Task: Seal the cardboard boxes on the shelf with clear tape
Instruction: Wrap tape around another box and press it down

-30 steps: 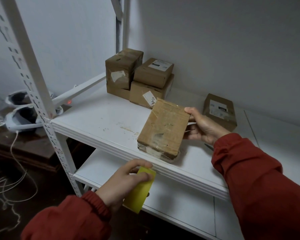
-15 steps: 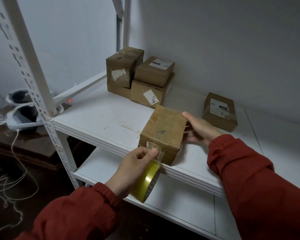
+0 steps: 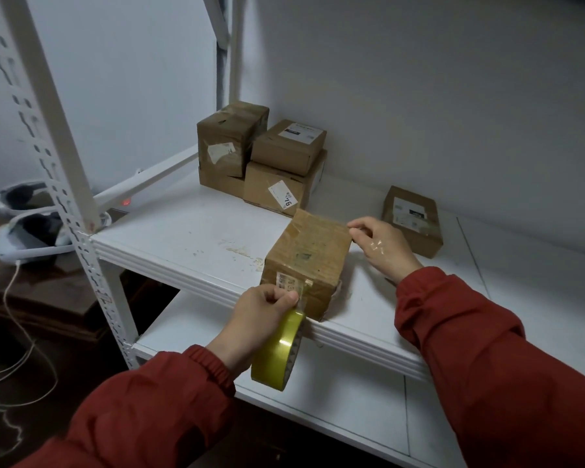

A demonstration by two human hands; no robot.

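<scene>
At the shelf's (image 3: 190, 251) front edge, the left hand (image 3: 250, 319) grips the clear tape roll (image 3: 277, 349) against the cardboard box's (image 3: 308, 261) near face while the right hand (image 3: 382, 248) pinches its far edge, likely steadying it.

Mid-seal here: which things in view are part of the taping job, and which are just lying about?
In the job:
box being taped
tape roll, in the left hand
right hand, at the box's far edge
stacked boxes
lone box
shelf

Lying about:
white headset
cables
</scene>
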